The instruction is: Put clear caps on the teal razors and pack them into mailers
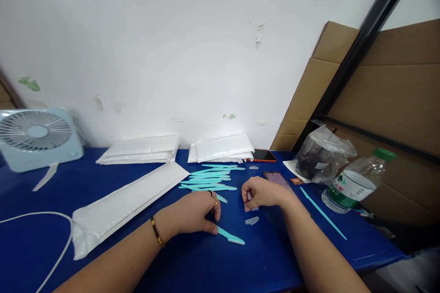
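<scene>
My left hand (197, 213) is closed, with thumb and fingers gripping a turquoise eyebrow razor (233, 238) whose blade end points right, low over the table. To its right, my right hand (259, 192) pinches a small translucent blade cap (250, 196), partly hidden by the fingers. Another translucent cap (252, 220) lies just below the right hand, and a further cap (253, 167) lies above it. Beyond my left hand, several turquoise razors (209, 177) are spread in a loose pile.
White padded mailers (223, 147) stand stacked by the wall, with one long mailer (127, 210) on the left. A fan (37, 135), white cable (65, 247), phone (277, 177), lone turquoise razor (323, 213), plastic bag (319, 153) and bottle (357, 181) share the blue table (264, 265).
</scene>
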A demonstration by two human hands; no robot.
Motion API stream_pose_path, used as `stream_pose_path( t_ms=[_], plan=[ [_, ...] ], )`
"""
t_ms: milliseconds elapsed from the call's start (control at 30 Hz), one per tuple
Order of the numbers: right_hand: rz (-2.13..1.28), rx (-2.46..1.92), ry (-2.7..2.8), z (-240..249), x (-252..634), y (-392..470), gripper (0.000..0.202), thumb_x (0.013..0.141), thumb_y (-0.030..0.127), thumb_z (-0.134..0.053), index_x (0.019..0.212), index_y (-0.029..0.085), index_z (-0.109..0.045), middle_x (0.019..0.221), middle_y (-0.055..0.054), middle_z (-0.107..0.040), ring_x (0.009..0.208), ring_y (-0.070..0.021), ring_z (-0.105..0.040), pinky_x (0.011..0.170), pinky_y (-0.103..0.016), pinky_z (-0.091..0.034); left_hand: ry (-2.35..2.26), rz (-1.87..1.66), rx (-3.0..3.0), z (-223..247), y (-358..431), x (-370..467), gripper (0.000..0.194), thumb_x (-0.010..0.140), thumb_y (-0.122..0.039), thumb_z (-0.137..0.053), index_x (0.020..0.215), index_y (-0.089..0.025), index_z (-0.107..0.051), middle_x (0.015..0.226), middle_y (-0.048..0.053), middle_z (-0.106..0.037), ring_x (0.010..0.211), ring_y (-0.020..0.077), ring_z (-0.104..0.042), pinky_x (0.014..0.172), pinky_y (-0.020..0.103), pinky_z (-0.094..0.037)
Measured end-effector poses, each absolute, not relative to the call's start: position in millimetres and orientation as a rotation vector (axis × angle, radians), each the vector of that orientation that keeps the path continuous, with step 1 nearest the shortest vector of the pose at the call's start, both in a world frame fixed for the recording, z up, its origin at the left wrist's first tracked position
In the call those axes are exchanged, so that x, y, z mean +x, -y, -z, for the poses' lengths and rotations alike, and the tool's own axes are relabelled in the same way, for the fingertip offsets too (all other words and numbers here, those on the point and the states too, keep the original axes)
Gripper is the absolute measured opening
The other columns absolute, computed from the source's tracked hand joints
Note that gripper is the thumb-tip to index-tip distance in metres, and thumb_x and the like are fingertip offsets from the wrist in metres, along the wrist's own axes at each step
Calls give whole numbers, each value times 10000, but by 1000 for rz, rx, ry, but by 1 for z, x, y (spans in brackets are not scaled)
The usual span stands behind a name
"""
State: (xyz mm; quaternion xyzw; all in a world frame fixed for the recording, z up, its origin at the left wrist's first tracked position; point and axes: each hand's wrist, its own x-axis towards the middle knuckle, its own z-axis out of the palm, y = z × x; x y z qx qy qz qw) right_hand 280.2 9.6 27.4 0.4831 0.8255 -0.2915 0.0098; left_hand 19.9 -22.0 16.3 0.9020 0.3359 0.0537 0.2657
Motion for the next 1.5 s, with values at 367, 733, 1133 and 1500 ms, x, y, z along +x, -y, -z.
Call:
stream_pose_path(
  t_ms=[367, 733, 1133, 1500],
  plan=[
    [1905, 1865, -2833, -22, 270, -19, 268, 705, 377, -660, 809, 141, -588, 580, -6, -600, 510, -107, -559, 454, -204, -447, -1106, -577, 1938, -12, 2, 18, 182, 808, -378, -445, 815, -197, -460, 721, -15, -590, 635, 131, -576, 579, 227, -398],
    [2278, 1748, -2892, -27, 267, -16, 218, 649, 299, -734, 750, 144, -619, 678, -40, -680, 654, -144, -647, 598, -246, -504, -1076, -613, 1894, -5, -5, 14, 244, 803, -438, -447, 820, -195, -465, 693, -24, -571, 561, 106, -485, 531, 219, -369],
    [1787, 1818, -3213, -24, 269, -18, 147, 643, 293, -720, 694, 168, -662, 775, -55, -682, 774, -202, -646, 749, -352, -523, -1179, -640, 1926, -8, -7, 11, 331, 806, -502, -403, 757, -190, -500, 640, -20, -541, 567, 117, -448, 534, 222, -351],
    [2331, 2309, -2954, -48, 296, -19, 229, 648, 342, -733, 767, 162, -654, 673, -37, -657, 562, -122, -607, 505, -222, -489, -1214, -660, 1942, -15, -4, 14, 323, 798, -497, -402, 767, -190, -497, 647, -21, -543, 547, 114, -409, 518, 226, -317]
  ],
)
